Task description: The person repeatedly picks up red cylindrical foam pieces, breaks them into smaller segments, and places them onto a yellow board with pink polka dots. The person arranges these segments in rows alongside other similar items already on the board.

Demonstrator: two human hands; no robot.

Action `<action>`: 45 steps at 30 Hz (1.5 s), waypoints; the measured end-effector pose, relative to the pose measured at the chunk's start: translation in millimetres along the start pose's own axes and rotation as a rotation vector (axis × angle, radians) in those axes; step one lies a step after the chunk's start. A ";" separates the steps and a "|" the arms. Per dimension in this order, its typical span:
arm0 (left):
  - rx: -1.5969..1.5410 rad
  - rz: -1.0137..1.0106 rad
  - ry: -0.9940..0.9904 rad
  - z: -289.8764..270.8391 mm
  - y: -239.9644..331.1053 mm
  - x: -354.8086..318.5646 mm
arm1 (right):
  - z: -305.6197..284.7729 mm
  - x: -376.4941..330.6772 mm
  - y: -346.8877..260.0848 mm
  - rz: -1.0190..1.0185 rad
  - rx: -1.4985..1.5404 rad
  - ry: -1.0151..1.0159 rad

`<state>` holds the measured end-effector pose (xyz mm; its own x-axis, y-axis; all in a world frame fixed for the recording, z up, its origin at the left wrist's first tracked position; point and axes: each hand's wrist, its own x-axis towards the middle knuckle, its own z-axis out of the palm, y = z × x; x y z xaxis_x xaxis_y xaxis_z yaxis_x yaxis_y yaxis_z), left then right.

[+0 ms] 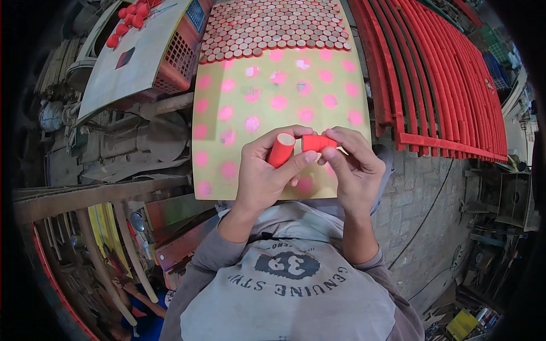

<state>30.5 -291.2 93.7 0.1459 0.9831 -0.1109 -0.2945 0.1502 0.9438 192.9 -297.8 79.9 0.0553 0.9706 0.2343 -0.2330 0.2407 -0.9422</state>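
Both my hands are raised over the near part of a pale yellow board (239,176) with pink dots. A red cylinder with a pale round end (281,151) is tucked in my left hand (263,170), between the thumb and the palm. The left thumb and fingertips also press on a second, shorter red cylinder (314,143) lying sideways. My right hand (355,162) pinches the other end of that piece between thumb and fingers. A step or seam shows around its right part; whether it is one piece or two I cannot tell.
Rows of round pale-topped pieces with red sides (276,28) cover the board's far end. At right stands a rack of red slats (443,74). At left, a white panel (133,62) carries red rounded objects (133,17) beside a red plastic crate (176,62). Another person's arm (151,304) shows lower left.
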 end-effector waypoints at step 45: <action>0.188 -0.073 -0.126 -13.8 1.3 -2.7 | -4.6 3.8 -28.4 -0.061 -0.407 -0.252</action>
<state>16.7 -292.1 91.0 0.2803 0.9477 -0.1527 -0.0993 0.1868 0.9774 204.3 -300.9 106.5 -0.1916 0.9359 0.2955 0.1654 0.3275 -0.9302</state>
